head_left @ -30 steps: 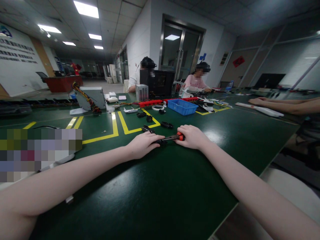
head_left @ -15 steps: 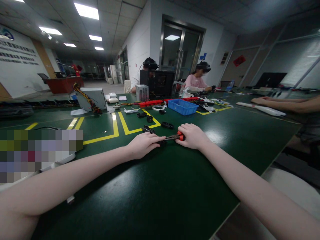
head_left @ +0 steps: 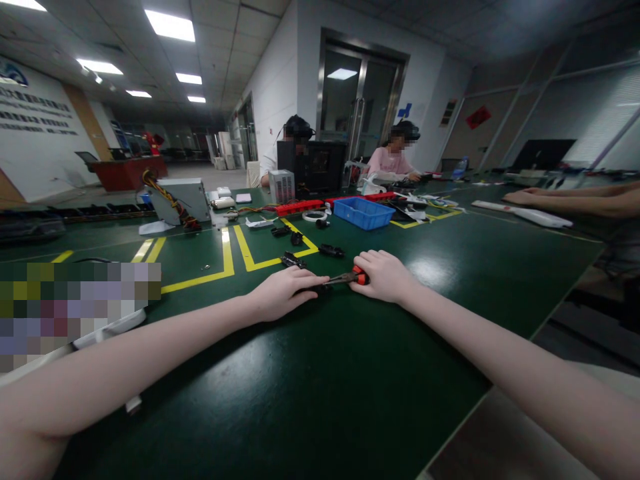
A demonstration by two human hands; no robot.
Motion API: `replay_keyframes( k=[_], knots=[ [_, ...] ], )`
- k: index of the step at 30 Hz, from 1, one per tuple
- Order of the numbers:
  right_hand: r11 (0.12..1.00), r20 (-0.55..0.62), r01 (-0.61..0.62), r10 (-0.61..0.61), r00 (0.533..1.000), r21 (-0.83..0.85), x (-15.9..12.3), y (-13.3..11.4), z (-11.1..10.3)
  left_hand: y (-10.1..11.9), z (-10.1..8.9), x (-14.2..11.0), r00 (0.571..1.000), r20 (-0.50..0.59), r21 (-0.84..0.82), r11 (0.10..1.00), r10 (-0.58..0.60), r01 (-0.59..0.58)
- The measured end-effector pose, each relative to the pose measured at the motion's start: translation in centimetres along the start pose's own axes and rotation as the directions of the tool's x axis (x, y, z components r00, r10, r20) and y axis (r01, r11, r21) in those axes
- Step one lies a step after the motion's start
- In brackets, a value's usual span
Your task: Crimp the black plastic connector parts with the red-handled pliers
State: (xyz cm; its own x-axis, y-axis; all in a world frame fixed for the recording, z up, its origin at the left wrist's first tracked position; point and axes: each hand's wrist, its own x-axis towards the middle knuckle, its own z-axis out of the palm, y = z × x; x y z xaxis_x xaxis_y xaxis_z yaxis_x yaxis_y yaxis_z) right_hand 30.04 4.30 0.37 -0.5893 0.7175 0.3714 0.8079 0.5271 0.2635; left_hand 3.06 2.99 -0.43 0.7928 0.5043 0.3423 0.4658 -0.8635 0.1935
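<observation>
My right hand (head_left: 381, 275) is closed round the red and black handles of a pair of pliers (head_left: 345, 277), whose jaws point left. My left hand (head_left: 281, 293) lies closed over a small black part (head_left: 320, 287) on the green table (head_left: 320, 393), right at the jaws' tip. What the fingers cover is mostly hidden. Both forearms stretch forward across the table.
Small black parts (head_left: 332, 251) lie beyond my hands, near yellow tape lines (head_left: 227, 257). Further back stand a blue bin (head_left: 363, 213), a red strip (head_left: 300, 207) and a grey power supply with wires (head_left: 179, 200). Two people sit at the far end; another person's arm (head_left: 575, 199) rests at right.
My hands and the pliers have hardly moved; the view has shifted slightly.
</observation>
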Motion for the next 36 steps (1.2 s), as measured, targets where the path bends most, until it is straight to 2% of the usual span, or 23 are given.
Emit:
replay_keyframes(
  k=[6,14,21,29,36],
  knots=[
    [1.000,0.000,-0.004,0.004,1.000,-0.016,-1.6,-0.1,-0.9,0.7,-0.1,0.2,0.995,0.028,-0.021,0.995,0.099,-0.098],
    [0.999,0.020,-0.021,0.020,1.000,0.034,-1.7,0.0,-0.7,0.9,-0.6,0.7,0.978,0.114,0.128,0.973,0.176,-0.190],
    [0.995,0.063,-0.054,0.049,0.997,0.080,-2.5,0.2,-1.0,1.4,-0.5,1.8,0.970,0.158,0.206,0.954,0.186,-0.216],
    [0.990,0.062,-0.078,0.071,0.996,0.115,-2.9,0.4,-1.0,2.2,-0.2,2.5,0.983,0.141,0.301,0.940,0.121,-0.159],
    [0.973,0.069,-0.112,0.100,0.993,0.204,-2.7,0.5,-0.9,2.4,0.2,3.0,0.989,0.122,0.242,0.963,0.089,-0.117]
  ],
)
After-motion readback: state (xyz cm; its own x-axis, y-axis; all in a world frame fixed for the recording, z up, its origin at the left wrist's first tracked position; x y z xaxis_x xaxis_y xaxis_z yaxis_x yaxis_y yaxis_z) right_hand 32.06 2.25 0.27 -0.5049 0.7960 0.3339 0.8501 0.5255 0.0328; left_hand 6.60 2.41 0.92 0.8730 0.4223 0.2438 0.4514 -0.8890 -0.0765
